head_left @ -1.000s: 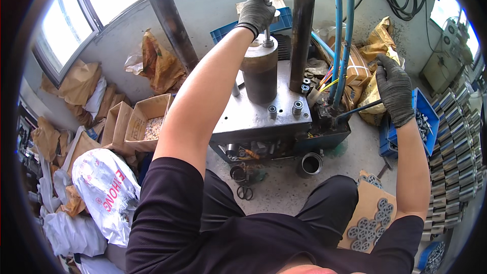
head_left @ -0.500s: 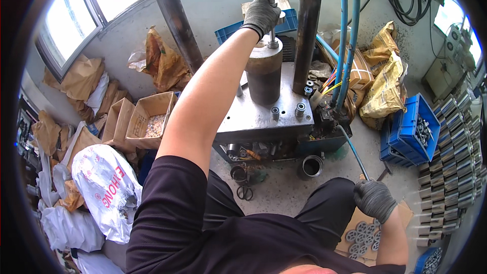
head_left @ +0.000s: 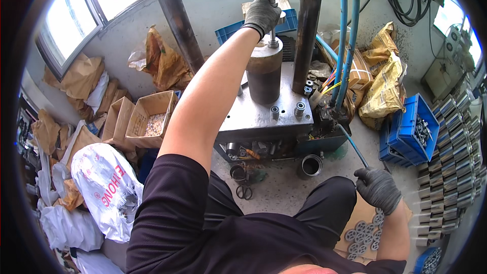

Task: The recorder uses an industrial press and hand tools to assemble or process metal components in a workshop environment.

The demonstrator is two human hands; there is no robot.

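Cylinder [head_left: 264, 76] stands upright on the press plate [head_left: 253, 116], centred under the thin rod [head_left: 270, 0]. Left hand [head_left: 262, 14] closes around that rod above the cylinder, steadying it; right hand [head_left: 378, 189], low beside the plate, loosely curls by ring-shaped parts [head_left: 362, 233].

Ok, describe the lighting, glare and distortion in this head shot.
Head view: daylight from the window is blown out to white, and a second window glares at upper right; fisheye bends the press columns and darkens the corners; the left hand on the thin rod and the right hand look sharp, without obvious motion blur.
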